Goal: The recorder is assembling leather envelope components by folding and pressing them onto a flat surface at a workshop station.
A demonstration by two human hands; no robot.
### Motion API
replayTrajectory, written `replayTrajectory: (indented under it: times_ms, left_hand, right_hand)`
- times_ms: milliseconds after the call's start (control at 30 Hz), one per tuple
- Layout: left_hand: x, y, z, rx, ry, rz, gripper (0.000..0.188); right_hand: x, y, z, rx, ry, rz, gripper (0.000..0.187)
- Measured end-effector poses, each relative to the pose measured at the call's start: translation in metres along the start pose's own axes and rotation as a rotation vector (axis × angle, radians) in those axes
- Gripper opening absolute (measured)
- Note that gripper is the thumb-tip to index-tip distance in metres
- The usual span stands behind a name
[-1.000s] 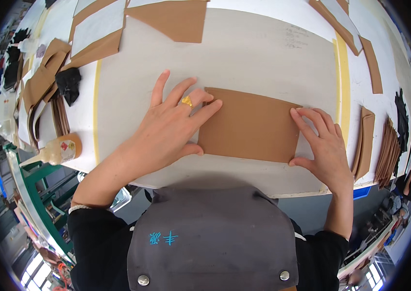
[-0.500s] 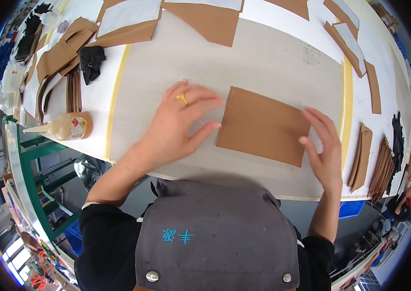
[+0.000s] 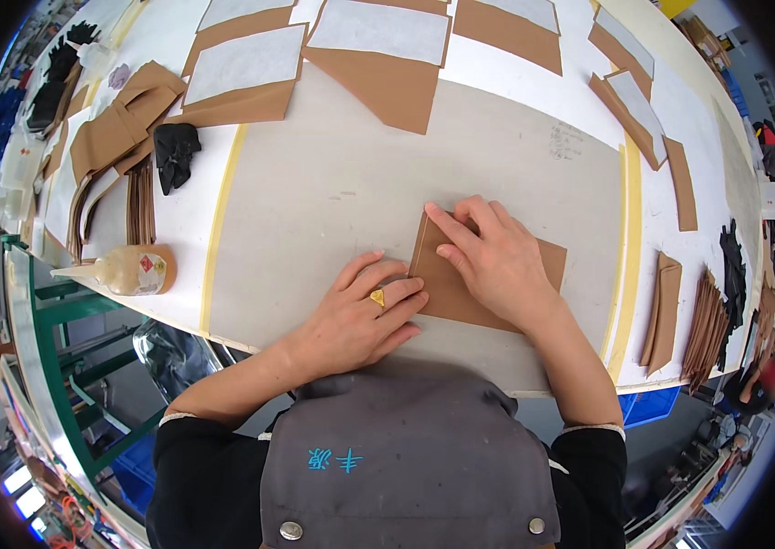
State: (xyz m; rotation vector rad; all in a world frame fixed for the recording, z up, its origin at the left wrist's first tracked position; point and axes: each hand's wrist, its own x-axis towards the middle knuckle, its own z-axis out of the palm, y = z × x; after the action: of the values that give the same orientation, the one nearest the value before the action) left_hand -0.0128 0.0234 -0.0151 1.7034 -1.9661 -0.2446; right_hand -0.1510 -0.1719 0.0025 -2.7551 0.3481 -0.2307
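A flat rectangular brown panel, which looks like leather, (image 3: 460, 300) lies on the grey work mat (image 3: 314, 183) in front of me. Its left edge has a narrow band along it. My left hand (image 3: 364, 309), with a gold ring, rests palm down at that edge; the fingers are extended and the fingertips touch the panel's lower left part. Across the panel lies my right hand (image 3: 502, 261), its index fingertip at the upper left corner. Its thumb stands apart and the other fingers bend loosely. Nothing shows grasped in either hand.
A glue bottle (image 3: 135, 271) with a pointed nozzle lies at the left edge. Beyond it are brown strips (image 3: 117, 133) and a crumpled black piece (image 3: 175, 156). Brown panels with white sheets (image 3: 378, 32) line the far side. Folded brown pieces (image 3: 662, 311) lie right.
My right hand has moved left from the panel's right edge to its upper left corner. My left hand has come down nearer and now touches the left edge. The view has shifted slightly.
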Motion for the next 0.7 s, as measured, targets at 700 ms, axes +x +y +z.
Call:
replayTrajectory:
  times_ms: [700]
  left_hand:
    - [0.079,-0.001,0.023,0.014,-0.172,0.115,0.072]
  right_hand:
    - [-0.078,-0.012,0.008,0.006,0.069,0.328,0.086]
